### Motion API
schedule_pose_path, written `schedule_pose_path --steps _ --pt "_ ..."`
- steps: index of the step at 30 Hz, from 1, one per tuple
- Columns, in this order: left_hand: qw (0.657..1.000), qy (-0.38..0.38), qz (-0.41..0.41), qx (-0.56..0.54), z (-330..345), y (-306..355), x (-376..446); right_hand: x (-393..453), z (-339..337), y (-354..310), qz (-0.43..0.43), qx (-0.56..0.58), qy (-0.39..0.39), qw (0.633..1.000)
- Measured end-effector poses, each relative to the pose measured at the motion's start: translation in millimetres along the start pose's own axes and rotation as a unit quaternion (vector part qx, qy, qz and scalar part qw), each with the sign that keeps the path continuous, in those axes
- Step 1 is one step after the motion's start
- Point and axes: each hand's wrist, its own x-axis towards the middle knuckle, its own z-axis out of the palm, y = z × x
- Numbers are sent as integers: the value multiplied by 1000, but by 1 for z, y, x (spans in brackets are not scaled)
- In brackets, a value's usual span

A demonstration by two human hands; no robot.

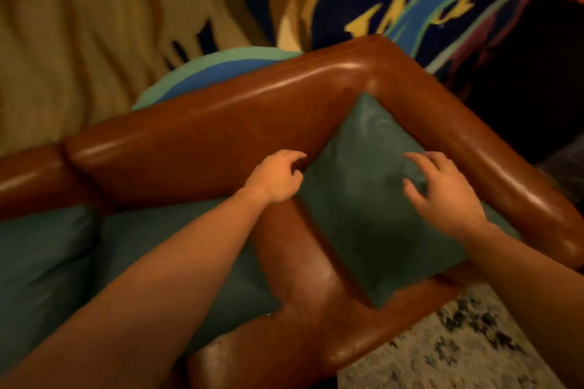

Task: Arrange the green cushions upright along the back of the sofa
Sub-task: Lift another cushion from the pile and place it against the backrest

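A green cushion (363, 205) sits in the corner of the brown leather sofa (221, 123), leaning against the backrest and the armrest. My left hand (276, 178) hovers at its left edge with fingers curled apart, holding nothing. Over the cushion's right half, my right hand (442, 194) is spread with fingers apart, just above or lightly touching the fabric. Two more green cushions (47, 259) (177, 237) lie along the backrest at the left, partly hidden by my left forearm.
The sofa's right armrest (493, 174) runs down to the lower right. A colourful patterned rug or blanket (410, 9) and beige fabric (79, 25) lie behind the sofa. A speckled pale rug (458, 350) covers the floor at bottom right.
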Motion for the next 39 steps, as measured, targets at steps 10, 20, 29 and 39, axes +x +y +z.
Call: schedule_pose_path --steps 10,20,29,39 --pt "978 147 -114 -92 -70 -182 -203 -2 79 -262 -138 84 -135 978" --pt "886 397 -228 -77 -152 -340 -388 -61 162 -503 -194 111 -331 917" --pt "739 325 -500 -312 -154 -502 -514 -97 205 -591 -23 147 -358 922" --pt "770 259 -452 -368 -147 -525 -534 -128 215 -598 161 389 -345 839"
